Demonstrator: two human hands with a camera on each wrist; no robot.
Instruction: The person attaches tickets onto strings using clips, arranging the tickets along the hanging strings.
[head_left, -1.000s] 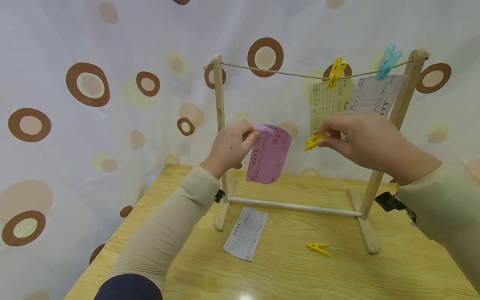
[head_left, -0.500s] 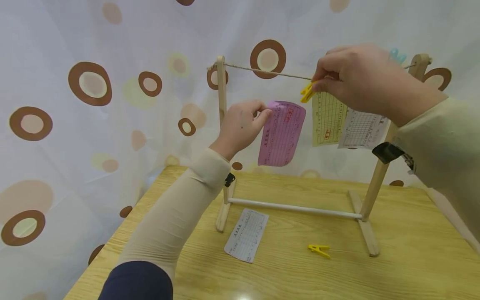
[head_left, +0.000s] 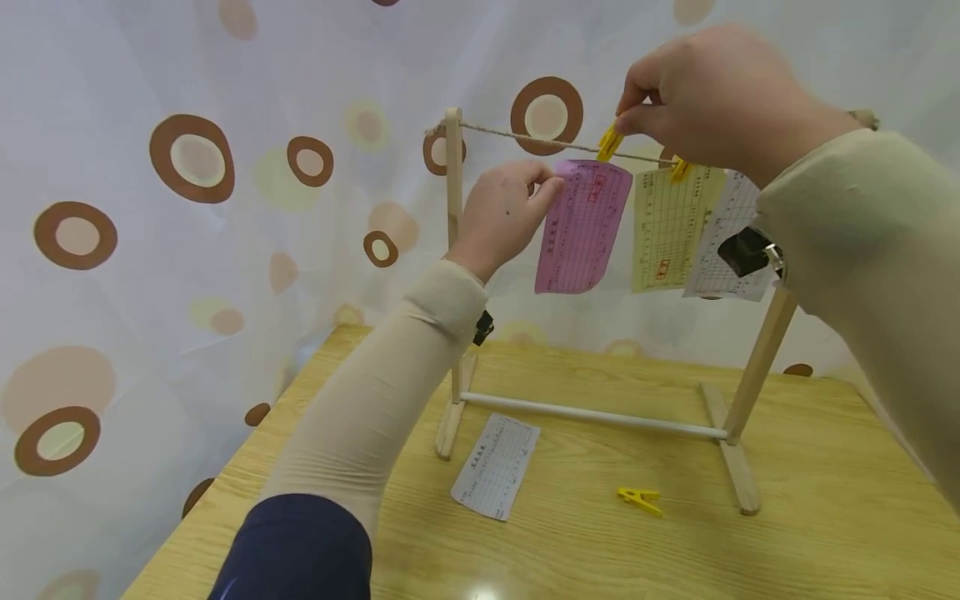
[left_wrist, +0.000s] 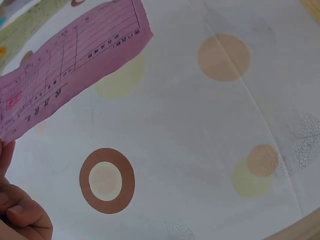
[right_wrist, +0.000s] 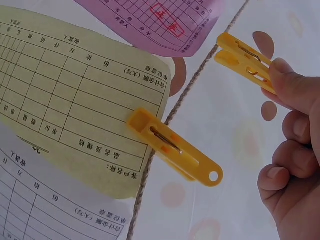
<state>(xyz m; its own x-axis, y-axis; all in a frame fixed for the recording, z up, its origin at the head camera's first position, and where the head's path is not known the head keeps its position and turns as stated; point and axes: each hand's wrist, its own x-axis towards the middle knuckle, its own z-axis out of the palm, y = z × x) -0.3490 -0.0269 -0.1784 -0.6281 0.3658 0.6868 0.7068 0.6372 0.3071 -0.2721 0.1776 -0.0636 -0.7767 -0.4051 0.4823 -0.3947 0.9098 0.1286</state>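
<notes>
Pinching the upper left corner of the pink printed slip (head_left: 581,233), the left hand (head_left: 506,210) holds it just below the rope (head_left: 525,138), forearm slanting up from the lower left. Higher, the right hand (head_left: 712,98) arches over the rope, thumb and fingers gripping a yellow clothespin (right_wrist: 246,59), tips at the rope; whether they bite the paper, I cannot tell.

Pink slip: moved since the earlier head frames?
Yes. In the head view, the pink slip has risen toward the rope and shifted right, farther from the stand's left post.
</notes>
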